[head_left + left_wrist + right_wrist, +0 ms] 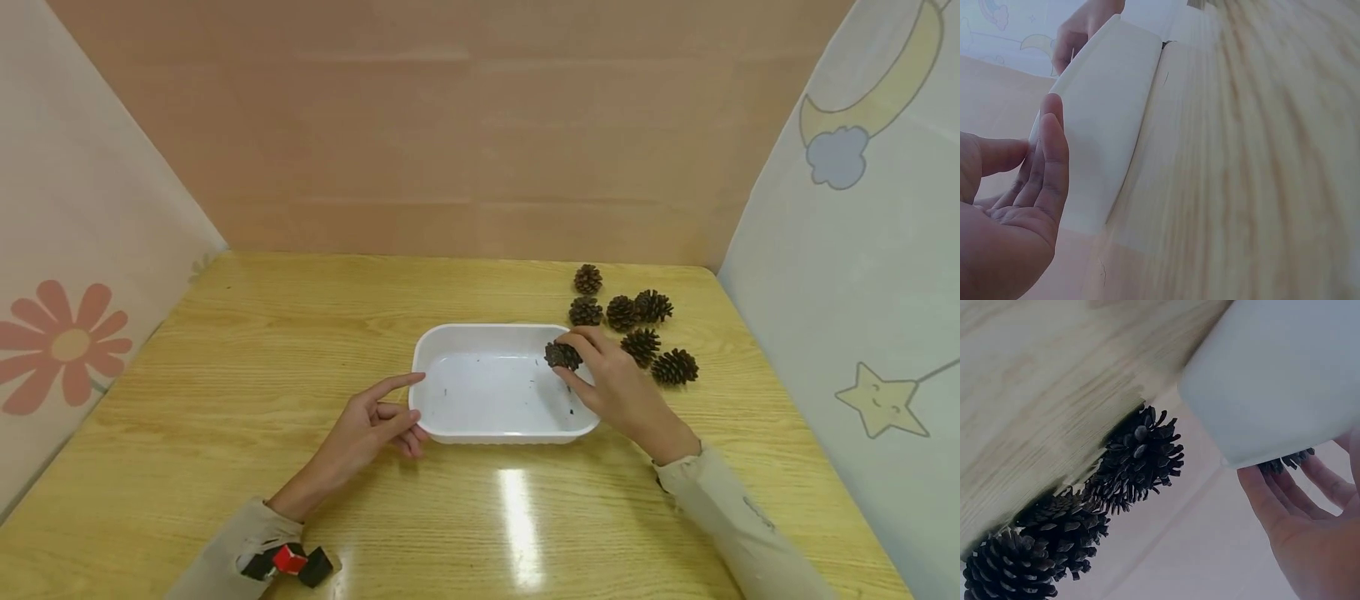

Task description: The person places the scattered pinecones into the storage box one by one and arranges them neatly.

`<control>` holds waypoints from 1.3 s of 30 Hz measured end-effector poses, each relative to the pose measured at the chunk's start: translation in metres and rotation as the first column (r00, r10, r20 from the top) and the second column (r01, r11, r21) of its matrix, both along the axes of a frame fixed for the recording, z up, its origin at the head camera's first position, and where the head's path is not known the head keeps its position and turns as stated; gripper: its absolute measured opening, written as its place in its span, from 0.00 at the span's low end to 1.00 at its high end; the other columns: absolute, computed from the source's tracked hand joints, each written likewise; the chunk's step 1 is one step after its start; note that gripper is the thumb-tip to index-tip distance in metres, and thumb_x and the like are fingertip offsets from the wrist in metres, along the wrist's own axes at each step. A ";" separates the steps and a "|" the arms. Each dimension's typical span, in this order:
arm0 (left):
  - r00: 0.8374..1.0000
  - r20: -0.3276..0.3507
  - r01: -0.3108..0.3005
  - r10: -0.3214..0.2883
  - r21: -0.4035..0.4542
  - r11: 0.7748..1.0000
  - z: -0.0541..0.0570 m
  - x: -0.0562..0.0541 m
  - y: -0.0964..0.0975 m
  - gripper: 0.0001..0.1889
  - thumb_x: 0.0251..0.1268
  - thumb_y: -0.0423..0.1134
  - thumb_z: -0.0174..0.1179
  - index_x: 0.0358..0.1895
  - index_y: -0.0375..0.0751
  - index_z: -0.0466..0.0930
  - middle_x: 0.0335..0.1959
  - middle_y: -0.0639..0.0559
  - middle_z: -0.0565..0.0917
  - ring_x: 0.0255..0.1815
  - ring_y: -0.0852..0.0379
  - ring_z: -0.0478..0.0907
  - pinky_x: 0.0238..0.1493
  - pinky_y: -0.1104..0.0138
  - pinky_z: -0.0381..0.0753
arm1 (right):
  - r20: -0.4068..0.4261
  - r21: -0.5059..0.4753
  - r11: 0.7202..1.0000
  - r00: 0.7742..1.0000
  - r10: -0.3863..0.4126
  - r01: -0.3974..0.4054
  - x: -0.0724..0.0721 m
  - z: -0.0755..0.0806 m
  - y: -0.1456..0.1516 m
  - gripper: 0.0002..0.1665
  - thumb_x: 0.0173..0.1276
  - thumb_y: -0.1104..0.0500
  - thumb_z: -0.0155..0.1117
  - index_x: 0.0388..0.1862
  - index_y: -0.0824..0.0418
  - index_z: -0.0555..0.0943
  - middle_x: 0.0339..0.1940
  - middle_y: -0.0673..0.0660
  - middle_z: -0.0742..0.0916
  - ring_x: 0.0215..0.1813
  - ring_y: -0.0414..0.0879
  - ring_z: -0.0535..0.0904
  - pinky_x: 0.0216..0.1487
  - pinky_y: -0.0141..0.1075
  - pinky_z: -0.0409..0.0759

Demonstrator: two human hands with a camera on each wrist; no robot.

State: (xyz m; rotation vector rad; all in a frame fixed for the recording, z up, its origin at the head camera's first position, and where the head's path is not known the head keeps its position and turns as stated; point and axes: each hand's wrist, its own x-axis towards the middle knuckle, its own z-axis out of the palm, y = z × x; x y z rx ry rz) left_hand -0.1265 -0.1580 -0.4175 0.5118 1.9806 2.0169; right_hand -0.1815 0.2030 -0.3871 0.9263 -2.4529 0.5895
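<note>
A white rectangular plastic tray (480,437) stands on the wooden table. At its left end my left hand (378,425) holds the rim, with the thumb and index finger over the edge and other fingers against the outer wall; the left wrist view shows this hand (1029,181) close up. Over the tray's right end, my right hand (611,387) pinches a dark brown pine cone (562,356) between thumb and fingers. In the right wrist view the tray wall (1279,375) hides most of that held pine cone (1286,461).
Several more pine cones (620,313) lie on the table (300,333) to the right of and behind the tray, the nearest (675,367) beside my right hand. Small dark flakes dot the tray floor. Fabric screens stand at the back and both sides.
</note>
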 end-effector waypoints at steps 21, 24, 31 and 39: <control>1.000 -0.002 -0.003 0.003 0.001 1.000 0.001 0.002 0.001 0.29 0.74 0.33 0.57 0.75 0.35 0.61 0.33 0.29 0.85 0.28 0.46 0.86 0.32 0.57 0.87 | 0.214 0.078 0.997 0.976 -0.025 0.008 -0.019 -0.004 -0.022 0.22 0.69 0.56 0.69 0.58 0.63 0.79 0.56 0.59 0.85 0.53 0.54 0.84 0.54 0.46 0.83; 1.000 0.004 -0.007 0.007 -0.001 1.000 0.001 0.002 0.001 0.30 0.74 0.33 0.57 0.75 0.34 0.60 0.33 0.29 0.85 0.28 0.46 0.86 0.32 0.57 0.87 | 0.232 0.097 0.995 0.972 -0.043 0.021 -0.018 -0.004 -0.024 0.21 0.68 0.56 0.70 0.56 0.62 0.80 0.55 0.58 0.85 0.51 0.52 0.85 0.52 0.45 0.84; 1.000 0.005 -0.004 0.004 0.001 1.000 0.000 0.003 0.001 0.30 0.75 0.33 0.56 0.75 0.33 0.59 0.33 0.28 0.85 0.28 0.46 0.86 0.32 0.58 0.87 | 0.248 0.122 0.992 0.968 -0.047 0.017 -0.016 -0.004 -0.026 0.19 0.69 0.56 0.69 0.55 0.64 0.80 0.57 0.60 0.84 0.55 0.54 0.83 0.54 0.45 0.83; 1.000 -0.001 -0.004 0.004 0.003 1.000 -0.001 0.001 0.002 0.30 0.75 0.33 0.56 0.75 0.33 0.59 0.33 0.27 0.84 0.28 0.47 0.86 0.31 0.59 0.87 | 0.178 0.158 0.986 0.981 -0.075 0.047 -0.018 -0.004 -0.022 0.19 0.69 0.56 0.68 0.54 0.65 0.81 0.57 0.63 0.83 0.57 0.57 0.81 0.56 0.47 0.82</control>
